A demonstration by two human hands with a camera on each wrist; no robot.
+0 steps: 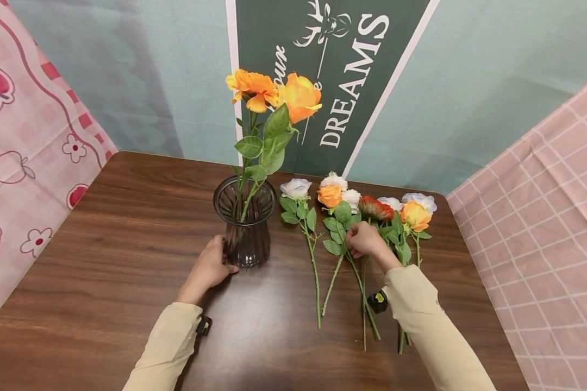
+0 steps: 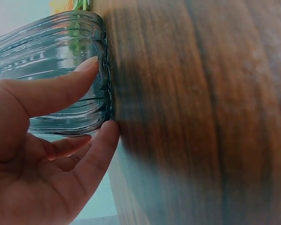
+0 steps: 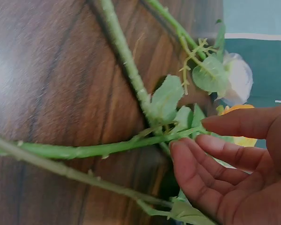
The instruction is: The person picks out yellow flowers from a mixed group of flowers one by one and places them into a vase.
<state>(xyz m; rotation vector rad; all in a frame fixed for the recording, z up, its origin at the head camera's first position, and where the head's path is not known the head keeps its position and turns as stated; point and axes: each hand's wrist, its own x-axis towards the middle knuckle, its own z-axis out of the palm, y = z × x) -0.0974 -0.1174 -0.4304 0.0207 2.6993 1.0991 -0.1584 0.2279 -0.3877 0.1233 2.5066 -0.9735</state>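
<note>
A dark, see-through ribbed glass vase [image 1: 248,244] stands upright on the table, holding an orange carnation [image 1: 254,89] and an orange rose [image 1: 300,98] on leafy stems. My left hand [image 1: 212,263] holds the vase low down, its thumb against the ribbed glass and its fingers round the side in the left wrist view. Over on the right, my right hand [image 1: 366,239] is among the flowers lying on the table. Between its thumb and fingers it pinches a green flower stem [image 3: 103,150]; which bloom this stem bears is hard to tell.
A pale rose [image 1: 295,188] lies closest to the vase. Further right are an orange rose [image 1: 330,195], white blooms [image 1: 350,199], a red flower [image 1: 375,209] and another orange rose [image 1: 417,216], stems crossing. A printed cloth [image 1: 401,108] hangs behind the brown table [image 1: 102,260].
</note>
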